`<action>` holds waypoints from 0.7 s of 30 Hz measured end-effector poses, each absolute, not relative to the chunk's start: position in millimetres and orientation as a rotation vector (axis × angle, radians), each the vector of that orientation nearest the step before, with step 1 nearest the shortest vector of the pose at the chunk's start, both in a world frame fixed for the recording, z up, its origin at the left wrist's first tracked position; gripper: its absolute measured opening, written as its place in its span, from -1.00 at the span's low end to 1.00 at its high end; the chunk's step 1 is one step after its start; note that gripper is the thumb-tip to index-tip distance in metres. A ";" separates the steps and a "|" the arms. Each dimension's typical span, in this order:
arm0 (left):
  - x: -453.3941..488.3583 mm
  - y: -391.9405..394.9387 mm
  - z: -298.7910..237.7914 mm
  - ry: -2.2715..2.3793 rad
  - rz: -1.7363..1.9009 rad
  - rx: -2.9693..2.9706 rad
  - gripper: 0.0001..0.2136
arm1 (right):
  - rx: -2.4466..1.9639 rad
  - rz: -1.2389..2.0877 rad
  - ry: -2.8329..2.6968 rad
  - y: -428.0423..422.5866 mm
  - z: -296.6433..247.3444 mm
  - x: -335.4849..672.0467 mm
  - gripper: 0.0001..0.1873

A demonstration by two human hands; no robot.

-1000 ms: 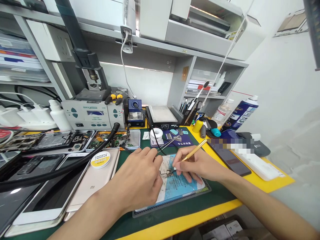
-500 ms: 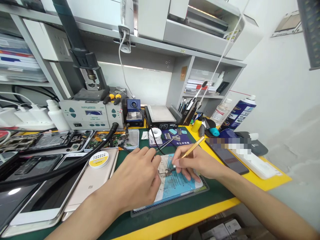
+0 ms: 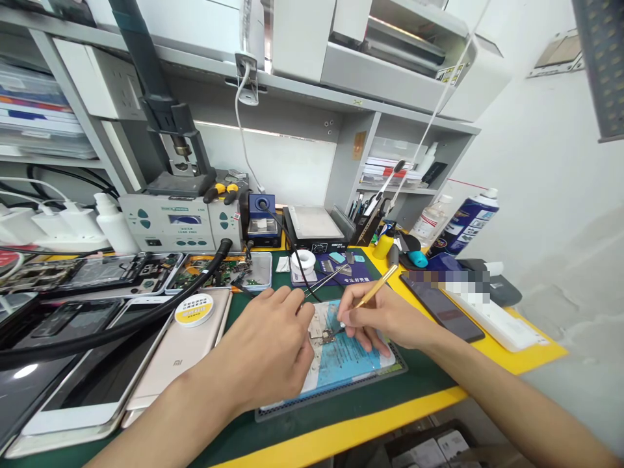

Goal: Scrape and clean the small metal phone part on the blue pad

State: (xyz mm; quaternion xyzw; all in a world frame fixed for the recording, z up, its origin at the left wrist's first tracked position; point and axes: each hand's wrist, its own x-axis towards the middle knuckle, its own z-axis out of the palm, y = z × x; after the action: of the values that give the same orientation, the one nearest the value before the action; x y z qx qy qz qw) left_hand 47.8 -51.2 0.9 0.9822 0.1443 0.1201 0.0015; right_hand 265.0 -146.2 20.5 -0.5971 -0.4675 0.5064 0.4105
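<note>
My left hand [image 3: 266,348] is closed round silver tweezers [image 3: 325,281], whose far ends stick out toward the back. It rests on the left part of a blue work mat [image 3: 341,361]. My right hand [image 3: 377,318] pinches a thin gold-coloured tool [image 3: 375,291] like a pen, its tip down at a small circuit part [image 3: 325,336] lying on the mat between both hands. The left hand hides part of that small piece.
Several phones [image 3: 97,383] lie at the left, one gold-backed phone [image 3: 178,354] bearing a yellow round tin [image 3: 194,309]. A black hose [image 3: 112,331] crosses them. A grey soldering station [image 3: 168,224], a solder spool [image 3: 305,262], a dark phone [image 3: 441,305] and a blue spray can [image 3: 465,221] stand around.
Both hands stay in place over the mat; the gold tool's tip shifted slightly at the small part. The view moved a little.
</note>
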 end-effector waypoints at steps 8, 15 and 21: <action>48.6 -51.7 2.5 0.455 0.374 3.078 -0.88 | -1.524 1.271 -1.192 -147.0 20.2 264.5 -0.79; 48.8 -51.8 2.8 0.459 0.370 3.077 -0.88 | -1.538 1.262 -1.216 -148.3 20.1 264.1 -0.73; 49.6 -50.4 2.8 0.444 0.378 3.081 -0.87 | -1.535 1.258 -1.234 -148.9 17.1 264.8 -0.70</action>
State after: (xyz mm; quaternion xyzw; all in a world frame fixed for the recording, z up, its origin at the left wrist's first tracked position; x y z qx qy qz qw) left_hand 49.6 -50.4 2.8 0.9826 0.1416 0.1205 0.0031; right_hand 264.8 -148.9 17.1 -0.6045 -0.4857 0.4953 0.3916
